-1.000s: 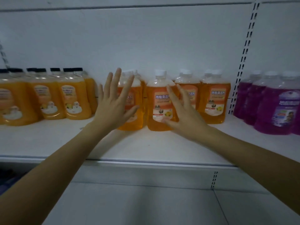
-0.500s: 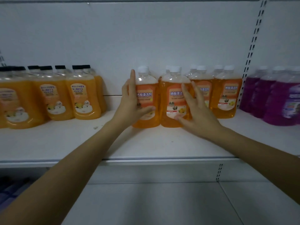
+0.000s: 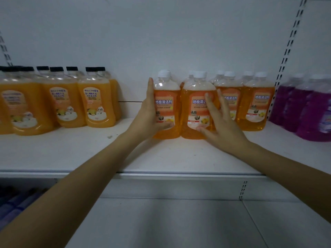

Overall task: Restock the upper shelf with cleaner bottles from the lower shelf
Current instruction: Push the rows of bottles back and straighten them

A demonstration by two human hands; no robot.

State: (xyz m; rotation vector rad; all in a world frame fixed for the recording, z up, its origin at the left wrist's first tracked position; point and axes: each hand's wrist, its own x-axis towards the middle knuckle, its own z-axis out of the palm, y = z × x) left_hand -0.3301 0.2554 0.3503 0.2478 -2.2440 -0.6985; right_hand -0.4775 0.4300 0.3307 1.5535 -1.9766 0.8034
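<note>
Several orange cleaner bottles with white caps stand in a cluster on the upper shelf (image 3: pixel 161 158). My left hand (image 3: pixel 150 113) lies flat against the left side of the leftmost front bottle (image 3: pixel 165 104), fingers pointing straight up and thumb across its lower front. My right hand (image 3: pixel 220 122) has its fingers spread and rests on the front of the bottle beside it (image 3: pixel 195 106). Both bottles stand upright on the shelf, touching each other. Neither hand is wrapped around a bottle.
Black-capped orange bottles (image 3: pixel 96 104) fill the shelf's left part, with a gap between them and the white-capped cluster. Purple bottles (image 3: pixel 311 111) stand at the right, past a slotted upright (image 3: pixel 284 56). The lower shelf (image 3: pixel 170 221) shows below, with dark items (image 3: pixel 16 203) at its far left.
Both hands have gone from hovering in front of the bottles to touching them. My left hand has settled on the left bottle's side. The view has shifted left and slightly down.
</note>
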